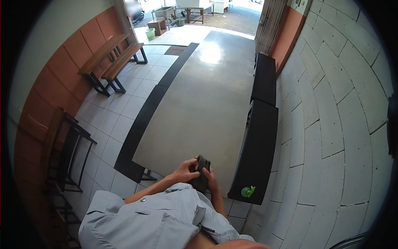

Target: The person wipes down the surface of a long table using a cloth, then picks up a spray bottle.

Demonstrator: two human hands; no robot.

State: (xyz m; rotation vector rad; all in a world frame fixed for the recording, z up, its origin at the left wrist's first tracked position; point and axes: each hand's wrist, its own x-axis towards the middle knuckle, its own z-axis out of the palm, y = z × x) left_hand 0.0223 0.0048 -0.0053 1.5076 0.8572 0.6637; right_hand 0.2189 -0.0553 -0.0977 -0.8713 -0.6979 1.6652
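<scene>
My left hand (186,170) is closed on the left side of a dark olive object (202,165), its fingers bent around the upper part. From the other side my right hand (210,179) grips the same object, thumb against its face. The object is flat with rounded edges and has a dark slot near the top; I cannot make out its exact kind. Its lower part hangs close to my grey jacket (166,211). Both hands are above the near end of the long grey table (186,112).
Black benches flank the table, one on the left (139,128) and one on the right (257,145). A green round item (247,191) lies on the right bench's near end. Wooden benches (103,54) line the left wall; a block wall (323,137) rises at right.
</scene>
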